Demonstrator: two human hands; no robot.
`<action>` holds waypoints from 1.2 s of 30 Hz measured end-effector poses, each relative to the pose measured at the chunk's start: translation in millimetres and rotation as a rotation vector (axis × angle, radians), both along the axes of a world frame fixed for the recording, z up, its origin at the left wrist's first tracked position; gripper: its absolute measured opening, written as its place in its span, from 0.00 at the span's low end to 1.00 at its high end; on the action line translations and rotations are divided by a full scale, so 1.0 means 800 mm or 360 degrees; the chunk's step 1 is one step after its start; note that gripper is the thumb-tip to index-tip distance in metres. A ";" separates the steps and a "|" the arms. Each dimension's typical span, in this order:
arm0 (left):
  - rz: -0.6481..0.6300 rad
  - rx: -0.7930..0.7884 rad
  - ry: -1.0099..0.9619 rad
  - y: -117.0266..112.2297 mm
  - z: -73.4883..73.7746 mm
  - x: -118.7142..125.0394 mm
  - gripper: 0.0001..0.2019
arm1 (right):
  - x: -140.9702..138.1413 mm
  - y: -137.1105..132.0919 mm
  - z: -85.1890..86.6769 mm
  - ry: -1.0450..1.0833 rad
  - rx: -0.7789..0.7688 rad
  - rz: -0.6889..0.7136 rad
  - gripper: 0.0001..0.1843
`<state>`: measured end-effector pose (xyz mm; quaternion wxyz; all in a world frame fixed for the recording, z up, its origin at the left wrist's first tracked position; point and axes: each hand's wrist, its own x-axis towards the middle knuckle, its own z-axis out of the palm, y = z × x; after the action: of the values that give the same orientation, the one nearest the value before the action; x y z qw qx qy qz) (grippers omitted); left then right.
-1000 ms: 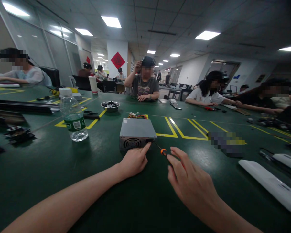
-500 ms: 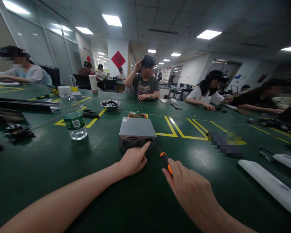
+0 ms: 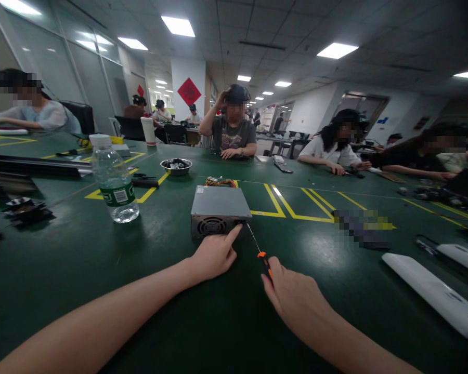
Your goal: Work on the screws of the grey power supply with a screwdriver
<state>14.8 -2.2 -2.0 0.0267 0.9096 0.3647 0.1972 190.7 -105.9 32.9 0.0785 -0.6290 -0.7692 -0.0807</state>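
A grey computer power supply (image 3: pixel 220 201) lies on the green table, its fan grille towards me and a bundle of coloured wires behind it. My left hand (image 3: pixel 213 255) rests in front of it. Its index finger is stretched out and touches the grille face near the right corner; the other fingers are curled, with nothing visible in them. In my right hand (image 3: pixel 296 293) is an orange and black screwdriver (image 3: pixel 262 255), gripped by the handle. The thin shaft slants up and left, its tip at the lower right corner of the power supply. Whether the tip sits in a screw is too small to tell.
A water bottle (image 3: pixel 117 182) stands left of the power supply. Behind are a metal bowl (image 3: pixel 176 166) with small parts and a white cup (image 3: pixel 148 131). White panels (image 3: pixel 429 291) lie at right, dark metal parts (image 3: pixel 27 213) at left. Co-workers sit around the table.
My right hand has shifted slightly and turned about the screwdriver handle, whose shaft now stands a little steeper in view. My left finger stays at the power supply. The view has tilted slightly.
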 end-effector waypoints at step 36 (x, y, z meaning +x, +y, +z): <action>-0.0034 -0.0182 -0.0129 0.003 0.001 -0.003 0.31 | -0.025 0.023 -0.022 0.3176 -0.0903 -0.0572 0.12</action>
<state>12.1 -0.1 -1.6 0.0956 0.9017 0.3643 0.2125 170.8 -87.5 15.4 0.5130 -0.5103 -0.2419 0.6464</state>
